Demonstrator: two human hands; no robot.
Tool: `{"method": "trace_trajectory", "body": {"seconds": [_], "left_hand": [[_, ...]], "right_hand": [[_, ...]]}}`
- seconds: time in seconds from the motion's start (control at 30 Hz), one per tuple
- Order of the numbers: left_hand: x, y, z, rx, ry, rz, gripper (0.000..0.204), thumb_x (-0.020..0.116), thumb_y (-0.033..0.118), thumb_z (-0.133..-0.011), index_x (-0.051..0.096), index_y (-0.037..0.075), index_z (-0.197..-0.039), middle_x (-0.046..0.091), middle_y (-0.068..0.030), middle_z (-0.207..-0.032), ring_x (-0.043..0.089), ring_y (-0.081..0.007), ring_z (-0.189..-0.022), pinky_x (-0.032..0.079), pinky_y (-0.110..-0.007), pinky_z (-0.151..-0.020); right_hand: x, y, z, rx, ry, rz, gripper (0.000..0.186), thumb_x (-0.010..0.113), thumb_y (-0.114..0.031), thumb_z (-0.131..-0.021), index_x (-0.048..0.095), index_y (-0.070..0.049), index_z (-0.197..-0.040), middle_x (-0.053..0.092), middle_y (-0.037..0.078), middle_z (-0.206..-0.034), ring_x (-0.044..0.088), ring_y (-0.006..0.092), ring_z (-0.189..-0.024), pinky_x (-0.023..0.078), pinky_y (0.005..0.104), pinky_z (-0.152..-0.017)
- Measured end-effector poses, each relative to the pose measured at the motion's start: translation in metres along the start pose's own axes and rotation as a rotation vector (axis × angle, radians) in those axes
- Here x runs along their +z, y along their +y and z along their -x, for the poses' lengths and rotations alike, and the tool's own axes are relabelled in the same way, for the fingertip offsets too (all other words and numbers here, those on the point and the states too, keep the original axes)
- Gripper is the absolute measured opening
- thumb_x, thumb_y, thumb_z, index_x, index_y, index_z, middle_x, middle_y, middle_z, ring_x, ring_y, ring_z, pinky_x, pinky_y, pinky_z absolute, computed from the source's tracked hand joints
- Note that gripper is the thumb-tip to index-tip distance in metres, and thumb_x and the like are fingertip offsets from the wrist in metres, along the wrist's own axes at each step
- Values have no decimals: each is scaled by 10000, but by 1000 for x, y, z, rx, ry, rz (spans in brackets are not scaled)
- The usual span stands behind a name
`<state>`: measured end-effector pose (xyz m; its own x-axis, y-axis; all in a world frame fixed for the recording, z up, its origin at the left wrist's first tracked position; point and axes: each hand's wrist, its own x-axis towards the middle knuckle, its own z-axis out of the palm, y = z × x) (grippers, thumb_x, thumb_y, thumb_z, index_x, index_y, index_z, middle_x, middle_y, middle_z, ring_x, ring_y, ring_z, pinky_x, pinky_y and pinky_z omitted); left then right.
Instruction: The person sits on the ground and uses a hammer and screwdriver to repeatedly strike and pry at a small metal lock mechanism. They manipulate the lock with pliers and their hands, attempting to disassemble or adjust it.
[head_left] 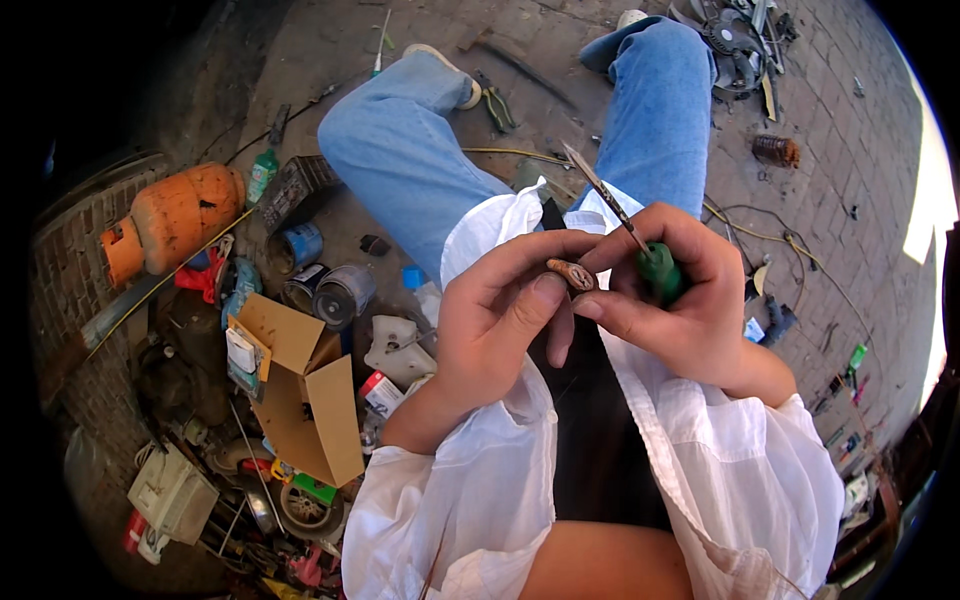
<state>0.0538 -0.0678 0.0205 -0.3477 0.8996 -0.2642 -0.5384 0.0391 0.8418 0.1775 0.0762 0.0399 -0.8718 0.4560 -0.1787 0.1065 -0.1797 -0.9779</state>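
My left hand (507, 315) pinches a small reddish-brown piece (571, 274) with a rounded, pitted end. Its exact kind cannot be made out. Close against it, my right hand (672, 305) is closed around a screwdriver (660, 272) with a green handle. The screwdriver's long thin shaft slants up and to the left, away from my body. My right thumb and fingertips meet the near side of the brown piece. Both hands are held over my lap, between my bent knees. Fingers cover part of the green handle and much of the piece.
At left stand an open cardboard box (335, 420), an orange gas cylinder (190, 215) and paint cans (343, 295). Pliers (497, 108) lie by my left foot. A yellow cable (770, 237) crosses the brick floor. Metal scrap (735, 50) sits at the far right.
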Motion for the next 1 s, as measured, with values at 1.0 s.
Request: {"method": "trace_trajectory", "body": {"seconds": [1.0], "left_hand": [[3, 3, 5, 71, 122, -11, 405, 687, -10, -877, 508, -59, -1237, 666, -138, -943, 665, -125, -742, 540, -216, -570]], "right_hand": [[3, 6, -3, -39, 60, 177, 122, 688, -44, -869, 670, 3, -980, 683, 42, -776, 615, 66, -713, 489, 234, -615]]}}
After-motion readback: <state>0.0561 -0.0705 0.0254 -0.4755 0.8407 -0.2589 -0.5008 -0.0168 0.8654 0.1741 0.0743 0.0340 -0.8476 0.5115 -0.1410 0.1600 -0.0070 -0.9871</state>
